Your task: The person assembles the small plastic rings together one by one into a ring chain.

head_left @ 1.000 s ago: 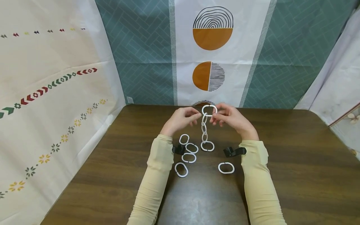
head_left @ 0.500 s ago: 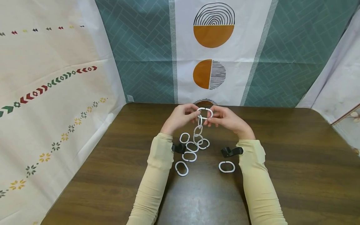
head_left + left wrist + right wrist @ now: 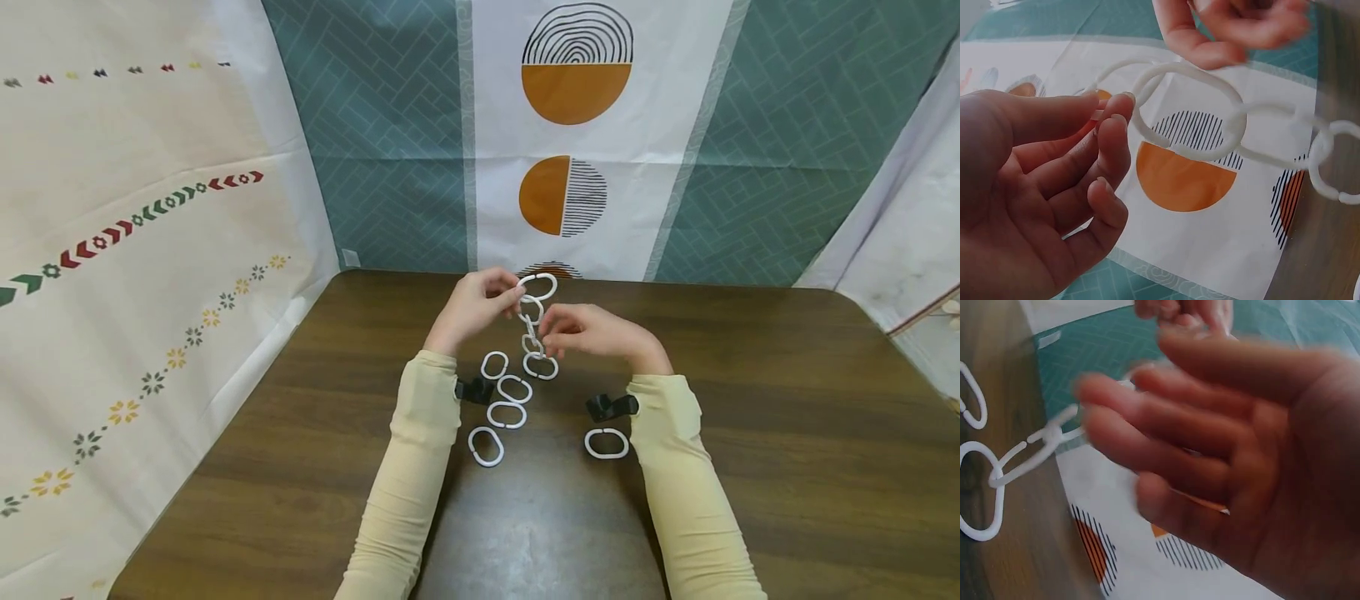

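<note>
My left hand (image 3: pixel 478 307) pinches the end link (image 3: pixel 1096 115) of a chain of white oval plastic links between thumb and fingertips. The chain (image 3: pixel 532 327) hangs down from there in the head view, its lowest link (image 3: pixel 542 377) low over the brown table. Beside the chain's middle, my right hand (image 3: pixel 592 332) has its fingers loosely bent. In the right wrist view that hand's blurred fingers (image 3: pixel 1166 419) hold nothing, and part of the chain (image 3: pixel 1030 464) shows behind them. Small gaps break the ovals of some links.
Several loose white links, among them an upper one (image 3: pixel 494 353) and a lower one (image 3: pixel 472 450), lie by the left forearm. Another loose link (image 3: pixel 606 457) lies by the right wrist. The wooden table (image 3: pixel 300 467) meets a patterned cloth wall (image 3: pixel 390 208) at the back.
The left hand reached the top link and took it. The right hand let go of that link and moved down beside the chain. The chain swung left and now hangs straighter.
</note>
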Action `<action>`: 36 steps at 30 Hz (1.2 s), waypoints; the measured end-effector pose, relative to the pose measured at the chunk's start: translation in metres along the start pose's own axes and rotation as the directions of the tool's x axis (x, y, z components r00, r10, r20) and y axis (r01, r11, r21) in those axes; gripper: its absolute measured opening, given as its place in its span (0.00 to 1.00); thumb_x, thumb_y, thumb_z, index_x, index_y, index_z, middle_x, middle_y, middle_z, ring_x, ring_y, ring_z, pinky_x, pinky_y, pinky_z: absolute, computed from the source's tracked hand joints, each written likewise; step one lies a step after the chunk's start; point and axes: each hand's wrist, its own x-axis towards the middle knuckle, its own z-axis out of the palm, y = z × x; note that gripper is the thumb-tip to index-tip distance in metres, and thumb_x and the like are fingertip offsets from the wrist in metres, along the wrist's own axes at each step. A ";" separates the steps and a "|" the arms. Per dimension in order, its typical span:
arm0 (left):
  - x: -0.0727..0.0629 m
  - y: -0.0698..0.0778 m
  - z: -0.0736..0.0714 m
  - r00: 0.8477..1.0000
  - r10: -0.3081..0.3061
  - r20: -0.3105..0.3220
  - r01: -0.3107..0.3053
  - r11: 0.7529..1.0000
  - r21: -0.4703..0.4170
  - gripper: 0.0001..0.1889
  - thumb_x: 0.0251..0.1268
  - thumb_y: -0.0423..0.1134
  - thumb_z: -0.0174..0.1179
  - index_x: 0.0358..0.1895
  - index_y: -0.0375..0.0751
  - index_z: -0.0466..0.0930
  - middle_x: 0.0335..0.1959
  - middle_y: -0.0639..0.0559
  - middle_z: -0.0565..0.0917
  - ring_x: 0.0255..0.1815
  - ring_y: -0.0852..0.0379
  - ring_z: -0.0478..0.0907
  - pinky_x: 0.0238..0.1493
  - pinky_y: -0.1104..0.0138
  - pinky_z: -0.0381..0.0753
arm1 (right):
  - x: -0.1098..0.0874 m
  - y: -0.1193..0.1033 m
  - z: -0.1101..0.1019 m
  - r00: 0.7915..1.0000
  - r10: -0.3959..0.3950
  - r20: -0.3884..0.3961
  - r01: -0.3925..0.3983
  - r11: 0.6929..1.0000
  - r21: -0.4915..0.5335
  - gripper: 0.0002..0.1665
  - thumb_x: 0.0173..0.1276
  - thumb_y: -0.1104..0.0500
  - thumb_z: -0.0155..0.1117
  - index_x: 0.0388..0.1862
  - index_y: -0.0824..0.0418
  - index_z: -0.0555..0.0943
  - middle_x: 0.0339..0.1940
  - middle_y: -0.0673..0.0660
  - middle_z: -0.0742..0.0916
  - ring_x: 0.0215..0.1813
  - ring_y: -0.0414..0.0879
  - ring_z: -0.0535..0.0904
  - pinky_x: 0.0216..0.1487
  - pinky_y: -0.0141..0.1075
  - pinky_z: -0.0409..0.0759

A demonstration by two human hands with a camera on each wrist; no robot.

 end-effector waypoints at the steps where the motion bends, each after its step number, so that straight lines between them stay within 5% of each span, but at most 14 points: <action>1: 0.000 0.000 0.000 1.000 -0.005 0.002 0.005 1.000 0.001 0.08 0.68 0.38 0.60 0.39 0.36 0.81 0.27 0.41 0.84 0.25 0.55 0.78 0.32 0.70 0.75 | 0.001 -0.002 0.003 0.998 -0.028 0.063 0.029 0.999 -0.021 0.11 0.71 0.61 0.59 0.47 0.65 0.76 0.38 0.61 0.87 0.39 0.46 0.82 0.43 0.37 0.80; 7: -0.001 0.000 -0.003 1.000 -0.020 0.022 0.019 0.999 0.035 0.09 0.69 0.39 0.59 0.42 0.36 0.81 0.29 0.40 0.85 0.31 0.45 0.82 0.33 0.70 0.74 | 0.019 -0.009 0.024 0.937 -0.135 0.322 0.172 0.981 -0.088 0.17 0.68 0.61 0.61 0.53 0.66 0.75 0.48 0.61 0.83 0.51 0.51 0.80 0.56 0.45 0.79; 13: -0.002 -0.001 -0.005 0.997 -0.039 0.070 0.035 0.998 0.054 0.09 0.69 0.40 0.59 0.42 0.37 0.81 0.28 0.45 0.86 0.27 0.57 0.80 0.40 0.68 0.77 | 0.032 -0.003 0.044 0.907 -0.081 0.413 0.144 0.982 -0.123 0.29 0.60 0.67 0.63 0.62 0.63 0.71 0.63 0.62 0.76 0.67 0.58 0.70 0.62 0.53 0.73; 20: -0.002 -0.001 -0.007 0.993 -0.063 0.101 0.056 0.996 0.066 0.09 0.69 0.41 0.59 0.42 0.38 0.81 0.30 0.43 0.86 0.29 0.55 0.81 0.42 0.66 0.77 | 0.039 0.009 0.054 0.920 -0.037 0.390 0.134 0.965 -0.226 0.37 0.48 0.74 0.64 0.62 0.64 0.72 0.62 0.62 0.77 0.67 0.55 0.69 0.70 0.48 0.64; 27: -0.001 -0.002 -0.008 0.991 -0.073 0.113 0.066 0.995 0.069 0.10 0.69 0.41 0.58 0.42 0.37 0.81 0.29 0.44 0.86 0.34 0.45 0.82 0.40 0.67 0.75 | 0.042 0.018 0.059 0.940 -0.010 0.342 0.126 0.939 -0.319 0.36 0.45 0.72 0.71 0.57 0.62 0.75 0.55 0.60 0.77 0.59 0.54 0.72 0.63 0.45 0.69; 36: -0.001 -0.003 -0.006 0.990 -0.073 0.119 0.064 0.995 0.079 0.08 0.69 0.40 0.58 0.40 0.38 0.81 0.31 0.39 0.85 0.33 0.46 0.82 0.40 0.67 0.76 | 0.041 0.019 0.058 0.933 0.095 0.348 0.025 0.945 -0.327 0.27 0.49 0.67 0.75 0.49 0.61 0.75 0.46 0.58 0.78 0.48 0.48 0.73 0.51 0.36 0.72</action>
